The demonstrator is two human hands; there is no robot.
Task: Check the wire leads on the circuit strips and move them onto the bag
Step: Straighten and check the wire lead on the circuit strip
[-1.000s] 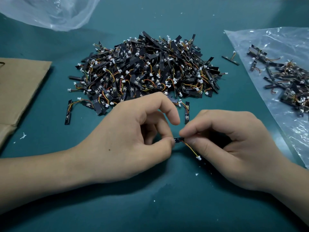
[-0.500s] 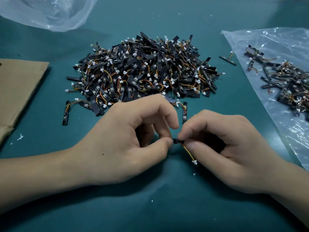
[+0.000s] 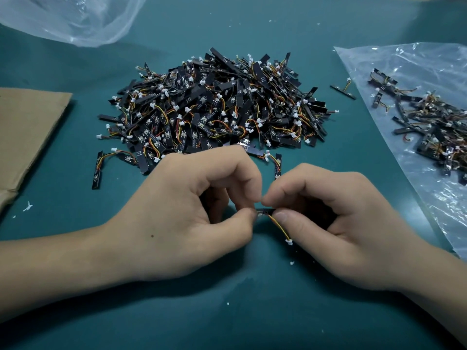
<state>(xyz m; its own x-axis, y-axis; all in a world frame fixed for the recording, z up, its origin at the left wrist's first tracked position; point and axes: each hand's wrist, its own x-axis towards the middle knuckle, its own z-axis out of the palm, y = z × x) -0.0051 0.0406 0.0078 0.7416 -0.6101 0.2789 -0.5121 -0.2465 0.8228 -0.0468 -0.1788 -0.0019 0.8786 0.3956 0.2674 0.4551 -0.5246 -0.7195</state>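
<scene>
You are holding one black circuit strip [image 3: 265,211] between both hands, low over the teal tabletop [image 3: 227,311]. Your left hand [image 3: 182,213] is pinching its left end, with thumb and curled fingers [image 3: 240,170] closing on it. Your right hand [image 3: 336,223] is gripping the rest between thumb and forefinger, so most of the strip is lying hidden under that hand. Its wire lead [image 3: 278,226] — yellow and red strands — is trailing out beside your right thumb toward five o'clock. It is ending in a small white connector [image 3: 288,241]; whether that is touching the tabletop, I cannot tell.

At twelve o'clock from your hands the big pile of circuit strips [image 3: 217,109] is sitting on the tabletop, its near edge just beyond your left knuckles. At two o'clock the clear plastic bag [image 3: 417,72] is lying flat, carrying a smaller heap of strips [image 3: 434,127]. One stray strip [image 3: 343,92] is lying between pile and bag — just beside the bag's edge. At ten o'clock a sheet of brown cardboard [image 3: 27,127] is lying flat, and at eleven o'clock a second, crumpled clear bag [image 3: 75,18] is resting at the far edge.
</scene>
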